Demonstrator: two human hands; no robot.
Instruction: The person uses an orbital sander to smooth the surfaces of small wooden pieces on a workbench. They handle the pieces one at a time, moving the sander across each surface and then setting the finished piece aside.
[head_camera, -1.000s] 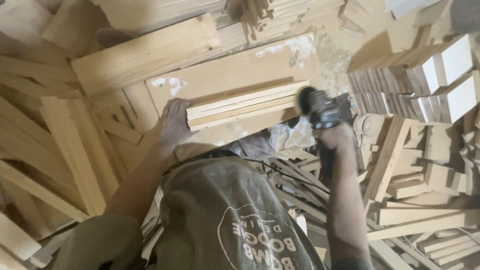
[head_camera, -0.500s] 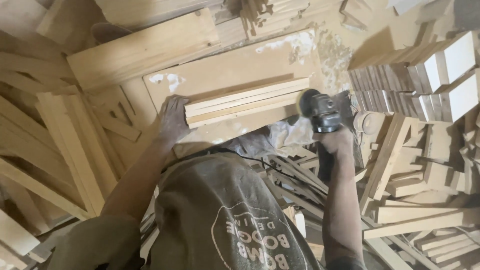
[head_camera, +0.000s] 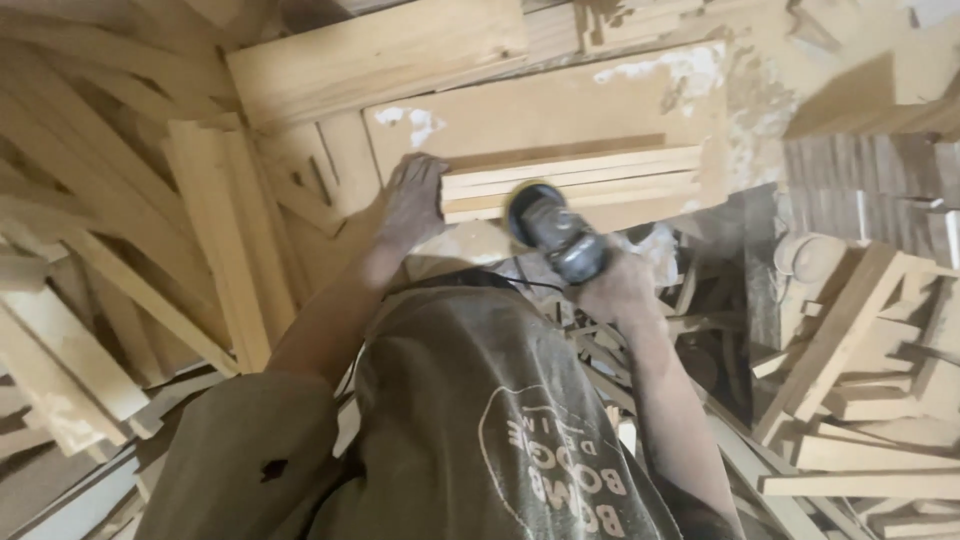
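— So, where are your hands right now?

— My left hand (head_camera: 415, 200) lies flat against the left end of a small stack of wooden slats (head_camera: 570, 180). The fingers are spread and pressed on the end of the stack, so that grip is wide, closed around nothing, just bracing.

— And the other one?

— My right hand (head_camera: 615, 290) has its grip wrapped tight around the body of a dark angle grinder (head_camera: 555, 232). The grinder's round head sits against the near edge of the slats, about the middle of their length.

— Where do the slats lie?

— On a broad flat board (head_camera: 560, 110) that serves as my desk, with pale patches of filler or dust on its far part. The slats run left to right across the near part of it, stacked one on another, edges towards me.

— What is around you?

— Timber everywhere. A thick plank (head_camera: 370, 55) lies just beyond the board on the far left. Long loose strips (head_camera: 110, 260) fan out on the left, and a heap of offcuts (head_camera: 860, 400) is piled on the right and near right. Further right stands a row of short blocks on edge (head_camera: 860, 175).

— Can you see the grinder's disc?

— No, it faces the wood; I cannot tell whether it spins. My dusty olive shirt (head_camera: 480, 420) fills the near middle.
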